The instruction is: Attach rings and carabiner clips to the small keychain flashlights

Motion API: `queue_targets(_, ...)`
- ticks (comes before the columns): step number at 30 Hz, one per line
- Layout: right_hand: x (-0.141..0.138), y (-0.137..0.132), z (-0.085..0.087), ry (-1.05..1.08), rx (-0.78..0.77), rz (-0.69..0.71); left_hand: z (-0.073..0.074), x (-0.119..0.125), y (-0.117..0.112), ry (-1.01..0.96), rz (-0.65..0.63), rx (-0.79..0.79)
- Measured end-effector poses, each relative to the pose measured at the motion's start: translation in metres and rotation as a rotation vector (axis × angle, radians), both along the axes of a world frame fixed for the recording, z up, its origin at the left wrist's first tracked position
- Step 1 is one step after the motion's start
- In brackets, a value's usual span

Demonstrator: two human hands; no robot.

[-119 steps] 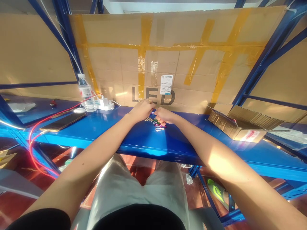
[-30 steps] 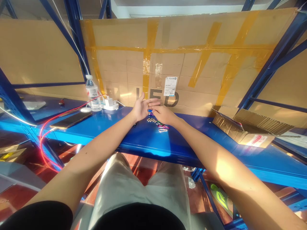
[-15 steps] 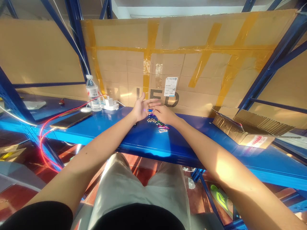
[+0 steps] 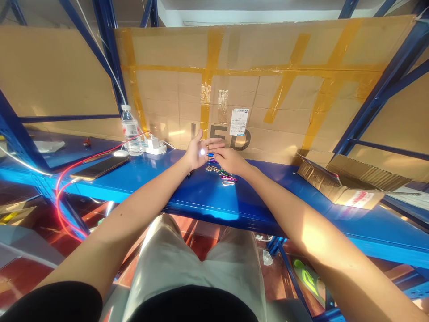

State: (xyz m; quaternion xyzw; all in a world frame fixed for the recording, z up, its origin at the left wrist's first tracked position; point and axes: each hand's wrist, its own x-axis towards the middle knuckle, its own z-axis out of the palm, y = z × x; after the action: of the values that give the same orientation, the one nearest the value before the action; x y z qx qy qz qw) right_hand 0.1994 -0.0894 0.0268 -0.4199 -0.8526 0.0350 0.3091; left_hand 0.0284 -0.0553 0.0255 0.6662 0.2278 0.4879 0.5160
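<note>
My right hand [image 4: 232,160] is closed around a small blue flashlight [image 4: 210,155], its front end sticking out to the left. A bright white spot of light falls on the palm of my left hand [image 4: 194,151], which is open with the fingers stretched out towards the right. Beneath the hands, on the blue shelf top [image 4: 201,199], lie several small brassy metal pieces [image 4: 212,168]. Beside them, partly under my right hand, are coloured metal pieces and a silvery carabiner-like clip [image 4: 228,183]. A small dark object [image 4: 190,174] shows below my left wrist.
To the left stand a water bottle [image 4: 131,129] and a white power adapter [image 4: 153,145]. A phone [image 4: 100,167] lies there with a red cable [image 4: 83,160]. An open cardboard box [image 4: 338,188] sits on the right. Taped cardboard [image 4: 268,53] walls off the back.
The light on my left palm has gone from a faint violet spot to a bright white one. Both hands hold nearly the same position.
</note>
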Motion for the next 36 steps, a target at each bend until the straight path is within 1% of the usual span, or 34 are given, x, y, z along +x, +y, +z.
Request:
queue_targets(5, -0.0004, -0.0018, 0.0016, -0.015, 0.018, -0.01, -0.0001, -0.0003, 0.0004, 0.015, -0.004, 0.008)
queue_targets(12, 0.0012, 0.0006, -0.0001, 0.01, 0.013, 0.007, -0.0024, -0.0009, 0.0042, -0.121, -0.089, -0.146)
queue_targets(18, 0.0003, -0.0017, 0.0013, -0.002, 0.009, 0.003, -0.0016, -0.0001, 0.0033, -0.183, -0.134, -0.229)
queue_targets(22, -0.0005, -0.0034, 0.0037, 0.003, 0.001, -0.007, -0.0011, 0.0008, 0.0016, -0.196, -0.133, -0.233)
queue_targets(25, -0.0009, -0.0046, 0.0047, 0.054, -0.001, 0.015, -0.0008, 0.0017, -0.0001, -0.196, -0.113, -0.224)
queue_targets(33, -0.0007, -0.0044, 0.0061, 0.097, 0.034, 0.026, 0.0017, 0.0029, -0.005, -0.145, -0.076, -0.181)
queue_targets(36, -0.0003, -0.0032, 0.0059, 0.107, 0.037, 0.011, 0.0011, 0.0027, -0.0042, -0.161, -0.088, -0.184)
